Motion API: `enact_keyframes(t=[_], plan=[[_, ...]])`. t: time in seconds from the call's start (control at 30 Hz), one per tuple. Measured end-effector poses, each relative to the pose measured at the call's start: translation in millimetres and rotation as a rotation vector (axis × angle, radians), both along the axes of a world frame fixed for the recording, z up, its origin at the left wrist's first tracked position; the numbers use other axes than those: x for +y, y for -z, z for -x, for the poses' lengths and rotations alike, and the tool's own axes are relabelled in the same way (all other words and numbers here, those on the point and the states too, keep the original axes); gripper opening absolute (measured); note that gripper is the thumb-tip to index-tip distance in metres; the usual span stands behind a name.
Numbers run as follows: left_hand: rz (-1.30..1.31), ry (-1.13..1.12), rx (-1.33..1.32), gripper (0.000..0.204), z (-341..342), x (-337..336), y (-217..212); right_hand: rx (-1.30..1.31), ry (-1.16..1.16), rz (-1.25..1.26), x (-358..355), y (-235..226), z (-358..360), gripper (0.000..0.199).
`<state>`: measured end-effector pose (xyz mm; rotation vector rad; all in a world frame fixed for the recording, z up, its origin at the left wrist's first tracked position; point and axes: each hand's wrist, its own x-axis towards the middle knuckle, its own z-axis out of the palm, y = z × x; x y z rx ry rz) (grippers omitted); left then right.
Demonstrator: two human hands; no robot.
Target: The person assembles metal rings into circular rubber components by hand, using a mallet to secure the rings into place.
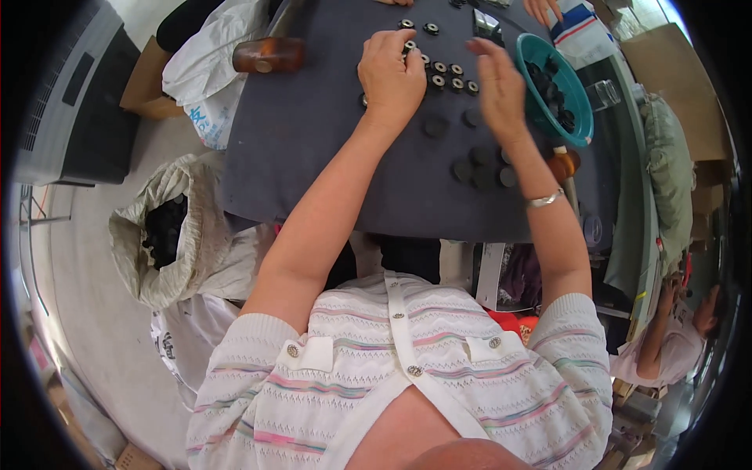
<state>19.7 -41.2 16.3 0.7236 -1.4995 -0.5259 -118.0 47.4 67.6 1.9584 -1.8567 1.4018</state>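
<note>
My left hand [390, 78] reaches over the far part of the dark table. Its thumb and fingers are closed about a small round black part with a light metal centre [410, 47]. Several similar round parts [439, 68] stand in a loose group just right of that hand. My right hand [500, 90] is raised, slightly blurred, with fingers stretched out and nothing visible in it. It is between the group and a teal basin [581, 141] of black pieces [551, 90]. Plain black discs [479, 168] lie on the table nearer to me.
A brown bottle [269, 56] lies at the table's left edge, and an amber bottle [564, 163] is beside my right forearm. A woven sack [188, 235] of black pieces stands on the floor at left. Another person's hand [542, 11] shows at the far edge.
</note>
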Motion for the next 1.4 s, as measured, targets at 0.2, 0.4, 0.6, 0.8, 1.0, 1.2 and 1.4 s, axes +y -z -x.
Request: enact_keyframes(t=[0.2,0.4,0.6,0.8,1.0,1.2,1.4], plan=[[-0.070,0.128,0.021,0.014,-2.4,-3.5,-6.9,0.238,0.418,0.021,44.9,-38.0,117.3,0.023],[0.139,0.500,-0.834,0.019,-11.6,33.9,-9.4,0.219,0.620,-0.705,79.2,-0.4,228.8,0.024],[0.066,0.634,-1.008,0.017,-18.9,40.9,-0.2,0.225,0.494,-1.023,57.7,-4.8,213.8,0.033],[0.002,0.850,-0.767,0.027,-21.5,40.4,1.5,0.286,0.520,-1.117,49.2,-3.6,221.1,0.028],[0.127,0.775,-0.773,0.038,-30.9,41.5,12.3,0.253,0.467,-1.013,40.6,7.0,230.0,0.026],[-0.208,0.912,-0.582,0.041,-34.1,39.1,11.8,0.188,0.451,-1.000,40.7,10.9,239.1,0.030],[-0.567,1.162,-0.258,0.041,-39.3,35.8,13.9,0.203,0.491,-0.926,42.8,9.2,232.0,0.036]])
